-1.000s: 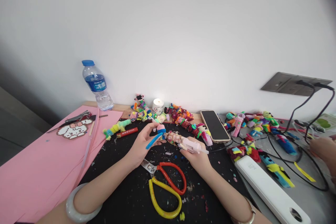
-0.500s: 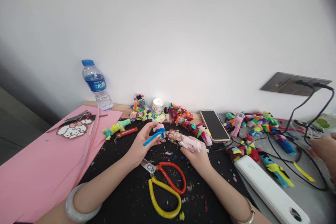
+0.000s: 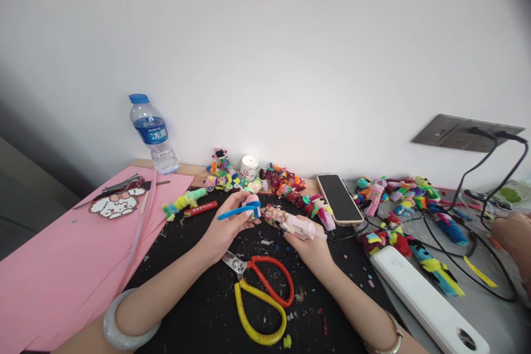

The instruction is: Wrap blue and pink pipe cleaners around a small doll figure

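My left hand (image 3: 222, 232) grips a small pink and blue pipe-cleaner piece (image 3: 253, 202). A straight blue pipe-cleaner end (image 3: 233, 212) sticks out of it to the left. My right hand (image 3: 311, 251) is closed around a pale pink glue gun (image 3: 302, 228), with a translucent glue stick poking from its back. Dried, stained residue coats the front of the gun, and its nozzle points at the piece. Whether the nozzle touches it I cannot tell. Below my hands, scissors (image 3: 237, 263) with red and yellow handles lie on a black mat (image 3: 199, 298) strewn with scraps.
Pipe-cleaner figures (image 3: 290, 182) line the wall side around a paper cup (image 3: 249, 167). A phone (image 3: 340, 199), a white power bank (image 3: 427, 298) and black cables lie right. Left are pink sheets (image 3: 53, 271) and a water bottle (image 3: 153, 133). Another person's hand (image 3: 512, 238) shows far right.
The blue pipe-cleaner end has swung up to lie flatter and reaches further left. The glue gun has shifted slightly left. The scissors have not moved.
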### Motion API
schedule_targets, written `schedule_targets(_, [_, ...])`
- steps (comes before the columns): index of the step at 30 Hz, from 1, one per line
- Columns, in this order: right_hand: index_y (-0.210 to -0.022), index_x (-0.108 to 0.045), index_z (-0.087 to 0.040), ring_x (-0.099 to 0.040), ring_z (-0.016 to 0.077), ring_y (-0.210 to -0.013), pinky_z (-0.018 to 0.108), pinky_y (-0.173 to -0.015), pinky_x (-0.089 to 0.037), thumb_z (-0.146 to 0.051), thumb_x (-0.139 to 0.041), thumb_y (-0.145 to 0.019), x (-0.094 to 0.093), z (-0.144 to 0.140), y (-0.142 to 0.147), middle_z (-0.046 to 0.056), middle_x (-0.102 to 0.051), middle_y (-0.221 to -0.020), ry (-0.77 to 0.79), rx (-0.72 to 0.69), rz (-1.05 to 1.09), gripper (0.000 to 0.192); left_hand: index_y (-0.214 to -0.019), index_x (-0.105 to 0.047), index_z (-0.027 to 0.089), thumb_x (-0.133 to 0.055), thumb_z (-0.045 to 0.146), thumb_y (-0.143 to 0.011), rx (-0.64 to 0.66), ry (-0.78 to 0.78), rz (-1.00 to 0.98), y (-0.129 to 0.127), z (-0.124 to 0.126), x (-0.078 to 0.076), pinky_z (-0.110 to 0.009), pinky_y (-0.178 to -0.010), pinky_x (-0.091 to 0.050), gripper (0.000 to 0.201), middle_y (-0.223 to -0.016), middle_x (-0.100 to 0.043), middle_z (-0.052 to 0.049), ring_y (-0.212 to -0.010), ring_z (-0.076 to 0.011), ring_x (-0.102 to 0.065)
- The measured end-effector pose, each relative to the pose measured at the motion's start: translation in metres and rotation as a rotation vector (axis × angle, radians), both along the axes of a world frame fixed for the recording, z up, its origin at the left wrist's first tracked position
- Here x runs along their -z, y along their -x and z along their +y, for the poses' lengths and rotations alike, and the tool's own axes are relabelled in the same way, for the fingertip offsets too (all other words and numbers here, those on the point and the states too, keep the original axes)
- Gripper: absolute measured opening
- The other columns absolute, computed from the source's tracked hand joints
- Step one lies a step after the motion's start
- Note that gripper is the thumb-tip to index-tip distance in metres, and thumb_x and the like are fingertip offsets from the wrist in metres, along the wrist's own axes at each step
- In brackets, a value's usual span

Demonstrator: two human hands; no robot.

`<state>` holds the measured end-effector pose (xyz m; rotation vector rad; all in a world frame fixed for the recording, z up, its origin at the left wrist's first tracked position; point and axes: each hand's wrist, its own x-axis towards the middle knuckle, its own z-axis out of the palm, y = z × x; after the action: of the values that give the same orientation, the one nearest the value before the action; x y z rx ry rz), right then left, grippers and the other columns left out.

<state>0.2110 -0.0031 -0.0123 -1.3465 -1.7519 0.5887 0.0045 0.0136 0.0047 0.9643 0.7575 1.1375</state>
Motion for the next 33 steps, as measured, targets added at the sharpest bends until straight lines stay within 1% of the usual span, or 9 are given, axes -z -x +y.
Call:
schedule_targets(5, [-0.062,-0.050,-0.018,-0.047,0.0124,-0.052,0.023,-0.050,-0.037,-0.025,-0.059,-0.073,0.002,0.000,0.000,-0.001,-0.051,-0.057,-0.011,0.010,-0.046,0.015,-0.107,-0.048,0.024,-0.063,0.026,-0.078,-0.023,-0.003,-0.011,0.000,0.001,0.001,-0.027,-0.074,-0.049,0.033,-0.099,-0.059,-0.001,-0.075,-0.0116,-0.062])
schedule_targets(9, [-0.081,-0.057,-0.018,-0.055,0.0156,-0.067,0.025,-0.061,-0.041,-0.025,-0.055,-0.077,-0.001,-0.002,-0.002,0.002,-0.061,-0.074,0.002,0.069,-0.164,0.009,-0.109,-0.048,0.024,-0.063,0.026,-0.077,-0.070,0.003,0.019,0.001,0.003,0.002,-0.027,-0.075,-0.049,0.035,-0.103,-0.057,-0.001,-0.077,-0.0117,-0.062])
schedule_targets(14, [-0.103,-0.052,-0.017,-0.055,0.0219,-0.086,0.030,-0.071,-0.038,-0.020,-0.053,-0.072,-0.007,-0.005,-0.001,0.007,-0.060,-0.096,-0.076,0.072,-0.430,0.031,-0.110,-0.048,0.023,-0.063,0.029,-0.077,-0.113,-0.050,0.122,0.001,0.004,0.003,-0.029,-0.075,-0.050,0.037,-0.104,-0.055,-0.002,-0.078,-0.0135,-0.062])
schedule_targets(17, [-0.111,-0.049,-0.015,-0.052,0.0256,-0.092,0.034,-0.074,-0.034,-0.017,-0.049,-0.071,-0.008,-0.005,0.002,0.009,-0.057,-0.099,-0.124,0.084,-0.599,0.040,-0.112,-0.048,0.022,-0.062,0.028,-0.077,-0.114,-0.096,0.166,0.001,0.004,0.005,-0.030,-0.075,-0.050,0.037,-0.108,-0.054,-0.004,-0.080,-0.0148,-0.062])
schedule_targets(20, [-0.115,-0.048,-0.015,-0.051,0.0253,-0.091,0.037,-0.075,-0.031,-0.011,-0.045,-0.070,-0.007,-0.007,0.004,0.009,-0.056,-0.100,-0.119,0.088,-0.687,0.046,-0.113,-0.048,0.021,-0.061,0.026,-0.078,-0.096,-0.128,0.197,0.001,0.004,0.008,-0.028,-0.073,-0.050,0.038,-0.111,-0.054,-0.005,-0.079,-0.0149,-0.063])
schedule_targets(23, [-0.116,-0.048,-0.017,-0.050,0.0254,-0.093,0.038,-0.077,-0.030,-0.009,-0.044,-0.068,-0.008,-0.009,0.005,0.009,-0.055,-0.102,-0.089,0.074,-0.680,0.048,-0.113,-0.049,0.020,-0.059,0.026,-0.079,-0.070,-0.156,0.220,0.000,0.004,0.010,-0.028,-0.074,-0.050,0.036,-0.115,-0.054,-0.006,-0.080,-0.0145,-0.062])
schedule_targets(26, [-0.117,-0.046,-0.017,-0.045,0.0275,-0.104,0.042,-0.085,-0.029,-0.009,-0.047,-0.065,-0.013,-0.012,0.006,0.010,-0.052,-0.112,-0.117,0.036,-0.597,0.053,-0.112,-0.049,0.020,-0.057,0.025,-0.081,-0.047,-0.200,0.271,0.000,0.003,0.011,-0.029,-0.078,-0.049,0.033,-0.117,-0.053,-0.007,-0.080,-0.0136,-0.061])
schedule_targets(29, [-0.121,-0.043,-0.016,-0.041,0.0281,-0.111,0.043,-0.092,-0.028,-0.014,-0.052,-0.068,-0.018,-0.017,0.008,0.012,-0.048,-0.119,-0.220,-0.066,-0.498,0.054,-0.109,-0.051,0.020,-0.055,0.021,-0.082,-0.036,-0.285,0.308,-0.001,0.001,0.009,-0.029,-0.081,-0.049,0.028,-0.119,-0.050,-0.008,-0.089,-0.0152,-0.059])
schedule_targets(33, [-0.120,-0.045,-0.018,-0.047,0.0253,-0.102,0.040,-0.084,-0.035,-0.021,-0.058,-0.074,-0.021,-0.027,0.015,0.011,-0.051,-0.112,-0.369,-0.209,-0.413,0.048,-0.105,-0.055,0.020,-0.053,0.015,-0.081,0.007,-0.442,0.351,-0.003,-0.002,0.008,-0.030,-0.085,-0.049,0.024,-0.116,-0.048,-0.008,-0.102,-0.0189,-0.054])
